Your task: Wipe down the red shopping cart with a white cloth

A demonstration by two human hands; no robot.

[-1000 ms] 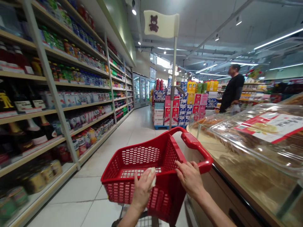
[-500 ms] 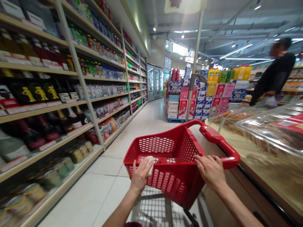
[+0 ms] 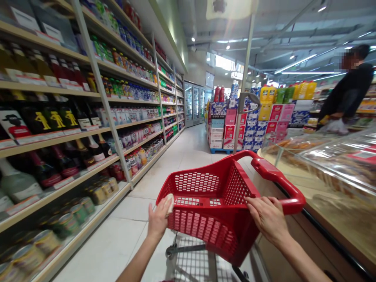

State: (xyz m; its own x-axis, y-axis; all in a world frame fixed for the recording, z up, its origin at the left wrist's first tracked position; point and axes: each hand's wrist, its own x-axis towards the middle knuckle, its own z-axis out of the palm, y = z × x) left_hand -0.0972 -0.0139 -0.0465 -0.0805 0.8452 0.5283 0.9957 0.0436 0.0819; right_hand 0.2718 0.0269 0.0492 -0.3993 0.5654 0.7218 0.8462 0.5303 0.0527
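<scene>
A red plastic shopping cart stands in front of me, its perforated basket holding nothing that I can see. My left hand presses a whitish cloth onto the rim at the basket's far left corner; the thumb sticks up and the cloth is partly covered by the fingers. My right hand is closed over the rim at the other end, fingers hooked over the edge just beside the red push handle.
Shelves of bottles and cans line the left side. Pastries under clear covers lie on a counter close on the right. Stacked drink boxes and a grey pole are ahead. A person in dark clothes stands beyond the counter.
My left hand has slid the cloth leftward along the rim to the basket's corner. My right hand keeps its hold on the rim. The whole view has shifted slightly.
</scene>
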